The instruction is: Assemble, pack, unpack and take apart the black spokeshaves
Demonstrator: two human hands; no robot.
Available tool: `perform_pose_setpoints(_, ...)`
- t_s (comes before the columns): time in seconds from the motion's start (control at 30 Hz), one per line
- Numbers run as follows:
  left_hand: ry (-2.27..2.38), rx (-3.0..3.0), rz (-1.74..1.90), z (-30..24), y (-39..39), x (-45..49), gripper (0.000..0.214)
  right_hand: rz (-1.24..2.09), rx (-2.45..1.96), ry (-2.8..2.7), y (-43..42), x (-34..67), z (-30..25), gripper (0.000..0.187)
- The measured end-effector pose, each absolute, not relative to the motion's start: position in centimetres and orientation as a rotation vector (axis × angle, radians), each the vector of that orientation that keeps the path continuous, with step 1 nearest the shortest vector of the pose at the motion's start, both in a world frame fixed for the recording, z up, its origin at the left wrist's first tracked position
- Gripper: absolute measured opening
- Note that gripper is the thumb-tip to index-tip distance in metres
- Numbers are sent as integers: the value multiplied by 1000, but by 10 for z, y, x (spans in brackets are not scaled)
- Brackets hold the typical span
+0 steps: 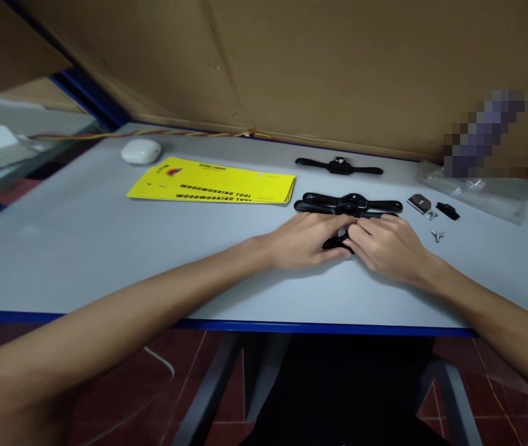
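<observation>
My left hand [305, 240] is closed round a black spokeshave [333, 242], low over the table, thumb along its near side. Against the middle of that tool my right hand [387, 244] is closed, its fingertips bunched together; any small part between them is hidden. Just beyond my knuckles lie black spokeshaves [375, 205] side by side. To the right of my right hand are a squarish metal blade [418, 203], a black cap piece [447, 210] and silver wing screws [437, 236].
Yellow printed cards [212, 181] lie stacked left of the hands, with a white rounded case [140, 151] behind them. Another spokeshave [339, 166] sits near the cardboard wall [315, 74]. Clear plastic bags [491, 198] lie at the right. A blue edge [255, 326] borders the table front.
</observation>
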State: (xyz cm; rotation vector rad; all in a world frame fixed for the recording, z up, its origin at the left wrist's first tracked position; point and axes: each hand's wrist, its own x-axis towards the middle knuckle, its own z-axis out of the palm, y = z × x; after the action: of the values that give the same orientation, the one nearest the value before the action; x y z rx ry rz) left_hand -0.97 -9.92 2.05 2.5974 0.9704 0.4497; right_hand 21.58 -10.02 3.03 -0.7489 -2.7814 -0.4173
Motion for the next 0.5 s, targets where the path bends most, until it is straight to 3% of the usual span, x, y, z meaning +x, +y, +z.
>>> perform_pose_setpoints(0.23, 1124, 2588, 321, 21, -108, -6, 57, -391, -812, -2809, -105, 213, 29, 30)
perform_pose_setpoints(0.5, 1142, 2643, 390, 21, -111, -4, 53, -365, -899, -2790, -106, 211, 28, 41)
